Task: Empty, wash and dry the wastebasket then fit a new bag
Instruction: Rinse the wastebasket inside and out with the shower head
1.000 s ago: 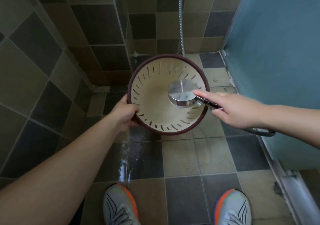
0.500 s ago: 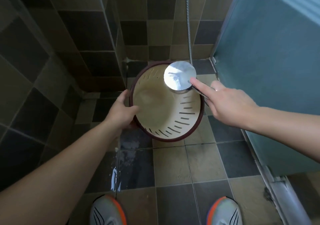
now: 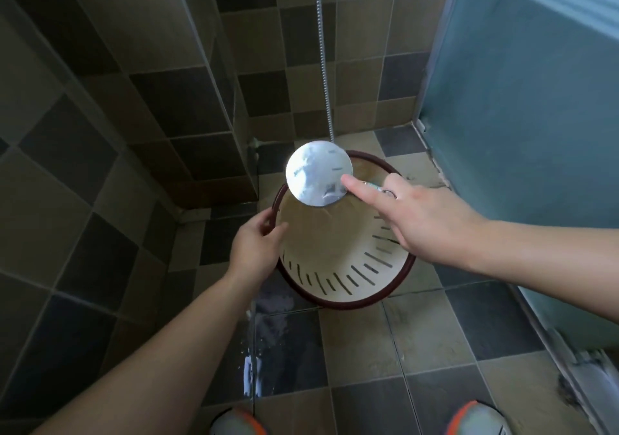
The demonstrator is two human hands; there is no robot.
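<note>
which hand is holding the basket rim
The left hand grips the wastebasket by its dark red rim; the right hand instead holds the shower head over it.

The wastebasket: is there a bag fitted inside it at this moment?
No. The wastebasket shows its bare cream slotted wall, with the left hand gripping its rim and the right hand holding the shower head over it.

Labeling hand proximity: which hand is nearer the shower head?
Right. The right hand holds the shower head by its handle; the left hand grips the wastebasket rim below it.
</note>
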